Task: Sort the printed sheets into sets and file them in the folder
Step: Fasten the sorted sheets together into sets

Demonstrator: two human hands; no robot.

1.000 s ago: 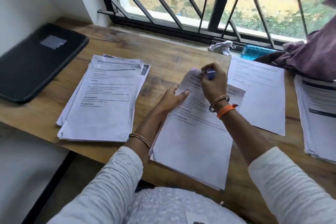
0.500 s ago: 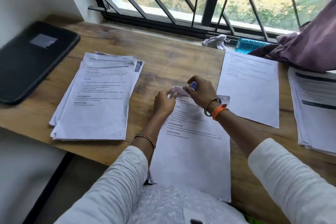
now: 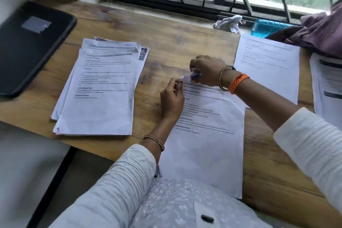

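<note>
**Fastening the top corner of one set of sheets**

The set of sheets (image 3: 205, 135) lies flat on the wooden desk (image 3: 175, 42) in front of the person, and its lower edge hangs over the near desk edge toward the lap. The left hand (image 3: 172, 98) has its fingers curled and pinches the top left corner of the set. The right hand (image 3: 207, 70) is closed around a small blue tool (image 3: 196, 75), probably a stapler, placed on the same corner.

Paper is light, thin and flexible, so it will likely bend, slip or fan out if it is lifted by one corner only. A safer hold seems to be along one long edge, with the sheets squared first.

To the left lies a bigger stack of sheets (image 3: 100, 87), and further left a black folder (image 3: 27, 46) near the desk edge. A single sheet (image 3: 268, 66) lies just beside the set on the right. Bare wood between the stack and the set gives room for sliding
</note>
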